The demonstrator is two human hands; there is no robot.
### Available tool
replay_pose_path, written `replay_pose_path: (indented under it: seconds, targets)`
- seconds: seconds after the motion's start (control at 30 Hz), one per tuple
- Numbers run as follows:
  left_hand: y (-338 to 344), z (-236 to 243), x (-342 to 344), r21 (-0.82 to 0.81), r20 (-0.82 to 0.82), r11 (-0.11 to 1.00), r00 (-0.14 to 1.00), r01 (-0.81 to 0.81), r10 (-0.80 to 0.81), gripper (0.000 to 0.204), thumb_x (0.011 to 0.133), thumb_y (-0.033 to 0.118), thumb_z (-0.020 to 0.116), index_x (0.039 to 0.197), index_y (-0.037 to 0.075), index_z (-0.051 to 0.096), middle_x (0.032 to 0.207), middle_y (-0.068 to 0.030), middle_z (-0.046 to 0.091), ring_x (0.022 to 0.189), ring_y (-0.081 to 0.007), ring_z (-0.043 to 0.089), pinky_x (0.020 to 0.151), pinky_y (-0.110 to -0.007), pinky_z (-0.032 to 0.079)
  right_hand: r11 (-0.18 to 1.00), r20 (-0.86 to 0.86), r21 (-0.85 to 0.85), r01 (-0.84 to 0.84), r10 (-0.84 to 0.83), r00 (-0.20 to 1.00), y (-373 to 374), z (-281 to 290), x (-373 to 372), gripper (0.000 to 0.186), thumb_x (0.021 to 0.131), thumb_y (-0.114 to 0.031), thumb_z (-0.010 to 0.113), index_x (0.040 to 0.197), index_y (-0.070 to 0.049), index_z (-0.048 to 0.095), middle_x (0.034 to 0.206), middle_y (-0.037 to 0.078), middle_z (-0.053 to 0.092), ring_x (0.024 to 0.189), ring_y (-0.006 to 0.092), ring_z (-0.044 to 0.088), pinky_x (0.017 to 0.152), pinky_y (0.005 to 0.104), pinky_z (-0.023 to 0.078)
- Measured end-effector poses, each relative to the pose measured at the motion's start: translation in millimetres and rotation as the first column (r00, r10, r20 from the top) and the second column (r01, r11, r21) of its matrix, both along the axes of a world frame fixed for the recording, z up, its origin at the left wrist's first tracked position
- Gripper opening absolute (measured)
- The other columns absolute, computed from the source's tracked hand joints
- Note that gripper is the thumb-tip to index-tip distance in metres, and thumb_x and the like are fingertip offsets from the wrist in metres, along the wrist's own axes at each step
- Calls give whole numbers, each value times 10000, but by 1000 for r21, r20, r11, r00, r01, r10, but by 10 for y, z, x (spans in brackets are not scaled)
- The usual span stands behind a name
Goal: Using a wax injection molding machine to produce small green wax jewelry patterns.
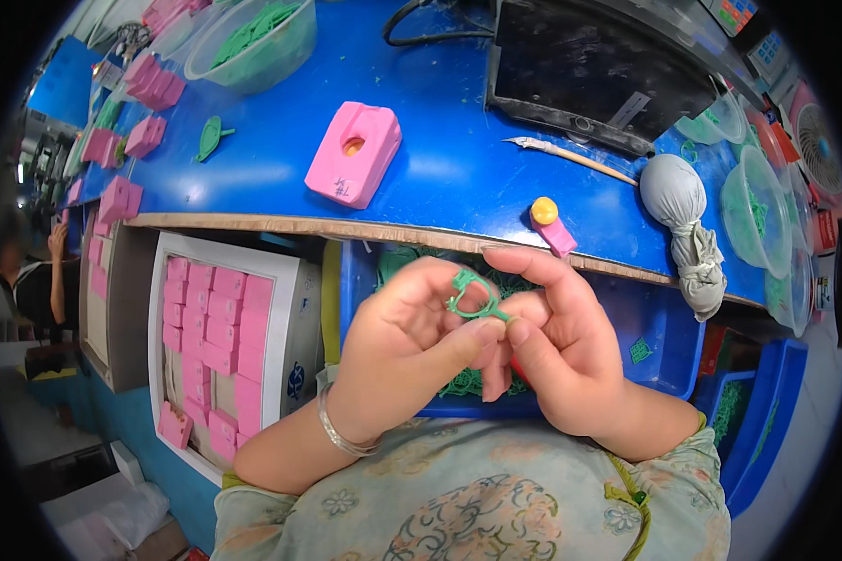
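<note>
Just beyond the table's front edge, both hands meet around a green ring with a stem (461, 280); it looks like a wax casting piece. My left hand (407, 332) is closed on the ring, its thumb near the stem. Thumb and fingers of my right hand (571, 355) pinch the stem end. Beneath them lies a blue tray (660, 327) with green scraps in it, partly hidden by my hands. Nearby on the blue table (449, 159) are a pink mould block (341, 173) with a round hole and a small pink block with a yellow knob (544, 210).
A pale-handled knife (580, 159) points left beside a tied grey cloth bag (672, 192). Behind stands a dark machine (580, 75). Clear bowls, one a bowl of green pieces (253, 70), line the back. At left, a white box (159, 374) holds pink blocks; another person (42, 280) sits beyond.
</note>
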State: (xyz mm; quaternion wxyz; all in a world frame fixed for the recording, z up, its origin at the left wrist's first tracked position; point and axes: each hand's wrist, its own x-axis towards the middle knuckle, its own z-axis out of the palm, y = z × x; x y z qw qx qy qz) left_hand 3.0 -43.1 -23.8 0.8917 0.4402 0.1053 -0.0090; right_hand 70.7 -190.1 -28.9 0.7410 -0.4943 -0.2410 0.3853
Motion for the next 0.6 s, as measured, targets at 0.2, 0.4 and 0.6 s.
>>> replay_pose_path:
  seconds: [0.2, 0.4, 0.6]
  targets:
    - [-42, -109, -14, 227, 70, 968, 993, -109, 96, 93, 794, -36, 599, 866, 3, 555, 909, -61, 513, 849, -123, 532, 718, -249, 458, 989, 228, -133, 61, -30, 973, 6, -42, -19, 421, 865, 25, 398, 1275, 27, 302, 709, 28, 518, 606, 66, 485, 597, 218, 410]
    - [53, -179, -83, 784, 392, 542, 918, -303, -54, 116, 778, -32, 626, 866, 12, 566, 907, -66, 505, 787, -105, 497, 676, -242, 425, 995, -62, -91, -31, 25, 998, 35, -11, -3, 417, 833, 40, 412, 1241, 23, 330, 641, -12, 469, 593, 47, 449, 557, 205, 378]
    - [76, -99, -149, 717, 325, 640, 945, -277, 46, 115, 776, -49, 626, 870, 2, 583, 909, -63, 495, 778, -99, 495, 665, -212, 420, 945, -74, -317, -75, 55, 996, -9, 31, -27, 242, 866, 12, 467, 1106, 1, 443, 680, -13, 490, 618, 33, 455, 571, 191, 380]
